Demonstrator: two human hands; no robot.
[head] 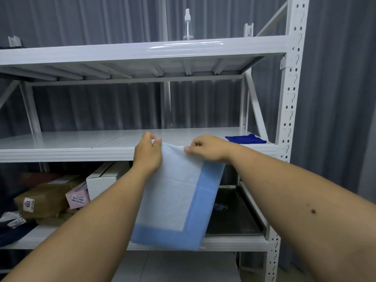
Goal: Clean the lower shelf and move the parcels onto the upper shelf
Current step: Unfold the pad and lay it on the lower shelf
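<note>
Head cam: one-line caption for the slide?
Both hands, left hand and right hand, pinch a blue-bordered pad at the middle shelf; parcels sit below.

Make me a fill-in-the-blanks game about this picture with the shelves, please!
1. Both hands, left hand and right hand, pinch the top edge of a white pad with a ____ border.
2. The dark blue cloth lies on the ____ shelf.
3. The spray bottle stands on the ____ shelf.
4. The parcels sit on the ____ shelf.

Missing words: blue, middle, top, bottom.

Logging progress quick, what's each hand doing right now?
Left hand: pinching the top edge of the blue-bordered pad.
Right hand: pinching the same edge, further right.
</note>
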